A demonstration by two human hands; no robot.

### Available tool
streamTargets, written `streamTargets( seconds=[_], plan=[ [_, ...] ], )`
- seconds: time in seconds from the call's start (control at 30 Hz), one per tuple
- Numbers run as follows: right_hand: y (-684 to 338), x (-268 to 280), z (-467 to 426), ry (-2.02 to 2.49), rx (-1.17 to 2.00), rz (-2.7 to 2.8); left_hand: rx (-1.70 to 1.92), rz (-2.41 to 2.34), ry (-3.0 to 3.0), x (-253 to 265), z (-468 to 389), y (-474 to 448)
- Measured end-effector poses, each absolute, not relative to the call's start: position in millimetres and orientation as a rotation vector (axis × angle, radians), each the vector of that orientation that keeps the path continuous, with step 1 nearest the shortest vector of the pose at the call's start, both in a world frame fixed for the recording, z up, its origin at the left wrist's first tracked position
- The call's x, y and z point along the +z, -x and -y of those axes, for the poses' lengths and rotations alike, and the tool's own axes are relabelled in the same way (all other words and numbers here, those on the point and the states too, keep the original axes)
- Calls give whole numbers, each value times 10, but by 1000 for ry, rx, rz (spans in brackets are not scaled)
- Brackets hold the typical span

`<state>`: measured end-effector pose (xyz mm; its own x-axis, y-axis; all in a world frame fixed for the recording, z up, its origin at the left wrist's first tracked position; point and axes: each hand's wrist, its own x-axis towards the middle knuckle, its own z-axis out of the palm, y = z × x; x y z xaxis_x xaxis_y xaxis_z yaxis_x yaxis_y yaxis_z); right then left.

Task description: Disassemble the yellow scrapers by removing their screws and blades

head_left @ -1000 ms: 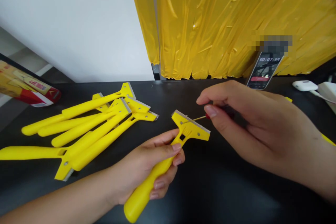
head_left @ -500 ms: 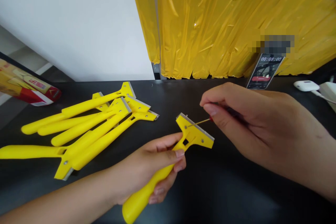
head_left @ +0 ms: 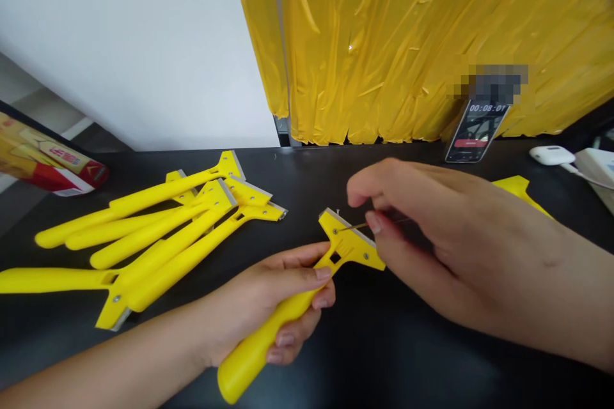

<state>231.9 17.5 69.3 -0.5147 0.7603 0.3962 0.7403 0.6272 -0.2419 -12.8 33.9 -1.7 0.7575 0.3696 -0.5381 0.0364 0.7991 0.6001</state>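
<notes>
My left hand is wrapped round the handle of a yellow scraper, its blade head pointing up and to the right. My right hand holds a thin screwdriver, whose tip meets the screw at the left end of that head. The index finger is lifted a little off the thumb, and most of the screwdriver's handle is hidden by the hand. Several more yellow scrapers lie in an overlapping pile to the left of my hands. Behind my right hand, part of another yellow scraper shows.
A phone with a running timer leans upright at the back of the black table. A white earbud case with a cable is at the far right. A red and yellow packet stands at the left. Yellow plastic sheeting hangs behind.
My right hand has moved left and turned, its index finger lifting away from the thumb. The screwdriver tip stays at the same screw. Another scraper now shows behind the right hand.
</notes>
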Motion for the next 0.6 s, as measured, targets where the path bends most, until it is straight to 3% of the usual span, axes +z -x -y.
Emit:
streamTargets(
  seconds=[0.6],
  plan=[
    [-2295,640,-201,1186,4,2302,224,-706,-613,-24,-325,124]
  ],
)
